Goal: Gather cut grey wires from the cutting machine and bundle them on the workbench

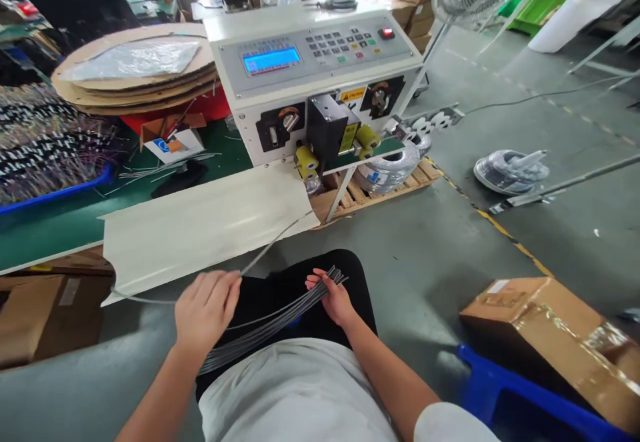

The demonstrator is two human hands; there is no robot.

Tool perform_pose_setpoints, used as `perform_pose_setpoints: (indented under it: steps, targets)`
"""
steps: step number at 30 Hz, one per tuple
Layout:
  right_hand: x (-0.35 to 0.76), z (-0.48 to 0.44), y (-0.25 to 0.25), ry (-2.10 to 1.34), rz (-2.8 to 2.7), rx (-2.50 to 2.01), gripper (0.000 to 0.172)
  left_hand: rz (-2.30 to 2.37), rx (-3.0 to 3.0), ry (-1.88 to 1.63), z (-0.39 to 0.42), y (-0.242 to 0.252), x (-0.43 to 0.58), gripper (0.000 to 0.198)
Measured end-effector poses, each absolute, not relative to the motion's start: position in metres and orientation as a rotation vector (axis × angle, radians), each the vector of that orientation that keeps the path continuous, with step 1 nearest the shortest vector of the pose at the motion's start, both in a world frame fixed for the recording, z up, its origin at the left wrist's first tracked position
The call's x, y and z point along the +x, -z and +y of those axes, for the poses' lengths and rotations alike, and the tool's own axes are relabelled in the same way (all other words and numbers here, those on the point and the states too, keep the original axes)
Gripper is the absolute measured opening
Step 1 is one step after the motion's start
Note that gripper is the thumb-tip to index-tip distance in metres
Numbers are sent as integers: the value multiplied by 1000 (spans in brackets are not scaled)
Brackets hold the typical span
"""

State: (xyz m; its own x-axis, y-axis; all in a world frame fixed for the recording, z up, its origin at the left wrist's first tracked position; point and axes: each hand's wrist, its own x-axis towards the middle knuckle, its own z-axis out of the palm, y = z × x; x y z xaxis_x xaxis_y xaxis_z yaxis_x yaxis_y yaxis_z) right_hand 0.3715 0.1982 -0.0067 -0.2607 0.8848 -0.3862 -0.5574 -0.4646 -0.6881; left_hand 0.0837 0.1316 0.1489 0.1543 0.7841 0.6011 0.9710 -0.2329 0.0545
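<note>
Gray cables point(280, 325) lie bundled across a seated worker's black-clad lap point(357, 269) on a workshop floor, directly before a bench-mounted machine. Along the left runs a green table point(30, 239), bearing a white machine point(310, 85) with a keypad, a lit blue display and a "CAUTION" label. Below the machine's front, a cream metal chute point(210, 222) slopes toward the worker. A taped cardboard box point(555, 335) sits at lower right, beside a blue plastic frame point(530, 389). Round cardboard discs point(145, 99) are stacked left of the machine, a clear plastic bag point(135, 59) on top. A wrapped coil point(393, 169) rests on a wooden pallet beneath the machine, and another coil point(510, 172) on the floor farther right. The worker's left hand point(206, 302), fingers drawn together, grips a single gray cable point(273, 242) just off the chute's near edge, one length reaching up toward the chute's right corner, the other trailing left. The right hand point(334, 295) is closed on the bundle near its upper ends, thumb across the front, fingers behind. Yellow rollers point(369, 137) flank the machine's black central housing.
</note>
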Motion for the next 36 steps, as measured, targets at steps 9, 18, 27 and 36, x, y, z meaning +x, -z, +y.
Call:
perform_pose_setpoints:
  steps: [9,18,27,36]
  targets:
    - [370,197,6,-1866,-486,-931,40,-2032,-2499,623,71,-51,160,17]
    - [372,196,6,-1880,-538,-930,39,-2186,-2511,510,70,-37,158,23]
    - [371,195,5,-1846,-489,-886,28,-2203,-2407,282,67,-40,115,36]
    - [370,198,11,-1872,-466,-844,25,-2694,-2100,368,28,12,8,39]
